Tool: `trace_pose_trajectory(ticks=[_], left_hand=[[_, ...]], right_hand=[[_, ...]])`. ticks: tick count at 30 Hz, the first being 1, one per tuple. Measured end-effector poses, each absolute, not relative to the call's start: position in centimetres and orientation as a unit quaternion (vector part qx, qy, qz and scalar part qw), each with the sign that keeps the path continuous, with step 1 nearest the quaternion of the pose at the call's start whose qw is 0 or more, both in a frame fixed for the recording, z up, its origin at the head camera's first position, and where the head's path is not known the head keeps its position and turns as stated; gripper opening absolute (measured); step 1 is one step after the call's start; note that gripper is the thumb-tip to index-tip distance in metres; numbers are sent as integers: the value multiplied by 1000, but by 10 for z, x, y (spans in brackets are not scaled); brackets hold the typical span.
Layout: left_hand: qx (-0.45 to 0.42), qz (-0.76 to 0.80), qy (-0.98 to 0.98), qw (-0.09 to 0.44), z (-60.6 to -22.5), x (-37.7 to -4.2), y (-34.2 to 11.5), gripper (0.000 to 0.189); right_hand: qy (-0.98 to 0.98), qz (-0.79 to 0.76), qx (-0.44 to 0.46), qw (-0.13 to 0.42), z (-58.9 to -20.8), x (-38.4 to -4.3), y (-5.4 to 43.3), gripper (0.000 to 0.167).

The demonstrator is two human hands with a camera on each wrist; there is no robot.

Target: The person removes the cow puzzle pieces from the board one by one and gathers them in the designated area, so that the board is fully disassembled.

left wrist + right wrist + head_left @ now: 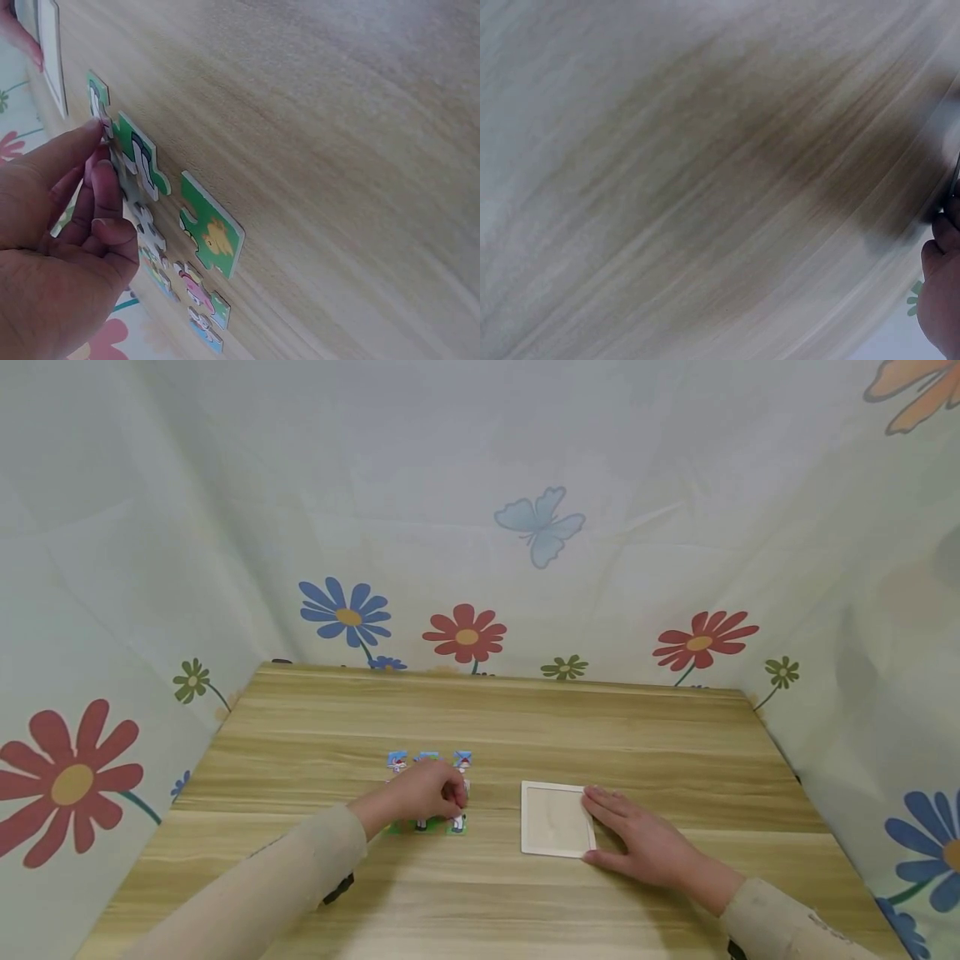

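Note:
In the head view, several picture puzzle pieces (397,758) are laid out in spaced rows left of centre. My left hand (429,789) is over them, thumb and index finger pinching a green-and-white puzzle piece (457,824) at the near right corner of the group. The left wrist view shows those fingertips on the puzzle piece (97,91), with the other fingers curled. To the right lies a square wooden puzzle tray (528,818) with a white border. My right hand (648,843) rests at its right edge, fingers extended to the far corner and thumb at the near corner.
Everything lies on a wood-grain table (375,710). A printed cloth (420,527) with flowers and butterflies hangs behind the table and along both sides. In the left wrist view, a green piece with a yellow animal (214,229) lies near the left hand.

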State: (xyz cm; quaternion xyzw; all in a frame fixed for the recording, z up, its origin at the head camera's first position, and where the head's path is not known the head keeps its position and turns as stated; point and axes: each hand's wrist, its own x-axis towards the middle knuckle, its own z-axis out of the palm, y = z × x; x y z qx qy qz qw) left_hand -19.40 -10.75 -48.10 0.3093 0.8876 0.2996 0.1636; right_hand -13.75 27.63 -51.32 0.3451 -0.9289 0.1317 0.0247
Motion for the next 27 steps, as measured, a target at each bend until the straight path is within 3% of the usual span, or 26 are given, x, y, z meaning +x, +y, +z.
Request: trace_pose_trajectory(ticks=[17,27], left_hand=[[316,312,881,164,-479,-198,-105,6],[310,264,908,103,-454,-200,-125,7]], right_hand=[[-932,125,340,31,-513,-138,279,80],[-933,115,342,20,-510,-135,280,79]])
